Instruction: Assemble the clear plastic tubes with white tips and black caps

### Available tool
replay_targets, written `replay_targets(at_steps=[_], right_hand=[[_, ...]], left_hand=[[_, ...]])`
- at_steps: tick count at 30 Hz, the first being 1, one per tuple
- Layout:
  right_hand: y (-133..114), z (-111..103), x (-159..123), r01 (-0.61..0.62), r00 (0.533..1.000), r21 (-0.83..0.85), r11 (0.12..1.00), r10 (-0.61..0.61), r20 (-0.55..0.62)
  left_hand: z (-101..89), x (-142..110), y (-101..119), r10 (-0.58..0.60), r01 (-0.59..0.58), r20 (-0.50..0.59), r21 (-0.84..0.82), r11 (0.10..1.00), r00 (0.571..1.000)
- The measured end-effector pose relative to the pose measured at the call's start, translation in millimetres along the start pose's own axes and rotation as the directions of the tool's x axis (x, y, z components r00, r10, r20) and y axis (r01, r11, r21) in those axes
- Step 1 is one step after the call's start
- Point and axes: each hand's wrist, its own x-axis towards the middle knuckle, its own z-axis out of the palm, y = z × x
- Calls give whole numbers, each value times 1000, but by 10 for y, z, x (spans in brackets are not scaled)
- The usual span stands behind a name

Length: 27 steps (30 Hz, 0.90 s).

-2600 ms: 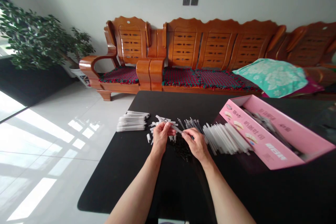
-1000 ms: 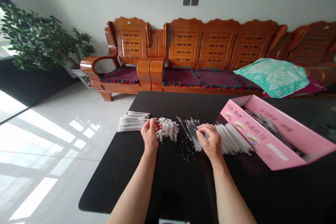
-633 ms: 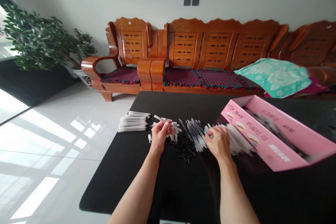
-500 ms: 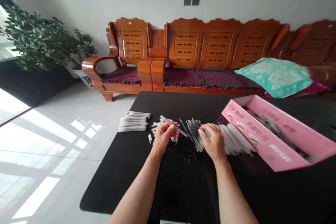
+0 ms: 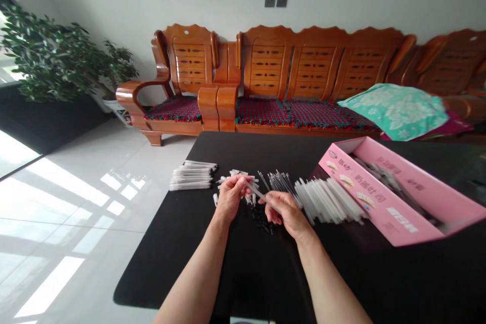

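Observation:
Both hands meet over the middle of the black table. A whitish pen barrel (image 5: pixel 256 191) slants between them. My left hand (image 5: pixel 230 198) pinches its upper left end, and my right hand (image 5: pixel 287 211) is closed round its lower right end. White pen caps (image 5: pixel 238 172) lie behind and beside my left hand, partly hidden by it. Below the barrel is a heap of small black plugs (image 5: pixel 261 218). Pen refills (image 5: pixel 280 180) lie beyond my right hand, with a row of white pen barrels (image 5: pixel 328 201) to their right. Capped pens (image 5: pixel 192 177) are stacked at the left.
A pink box (image 5: pixel 374 202) with greyish items inside stands on the right of the black table (image 5: pixel 170 263). Behind the table is a wooden sofa (image 5: pixel 315 68) with a turquoise cushion (image 5: pixel 398 111). A potted plant (image 5: pixel 68 61) stands at the left.
My left hand has gone from the stacked pens to the caps, then to the middle. My right hand reached to the barrels and refills, then came back left to the barrel.

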Motion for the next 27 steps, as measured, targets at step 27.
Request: replay_targets(at_steps=[27], right_hand=[[97, -257, 66, 148, 755, -838, 526, -607, -248]], left_hand=[[-111, 62, 0, 192, -115, -209, 332, 936, 959]])
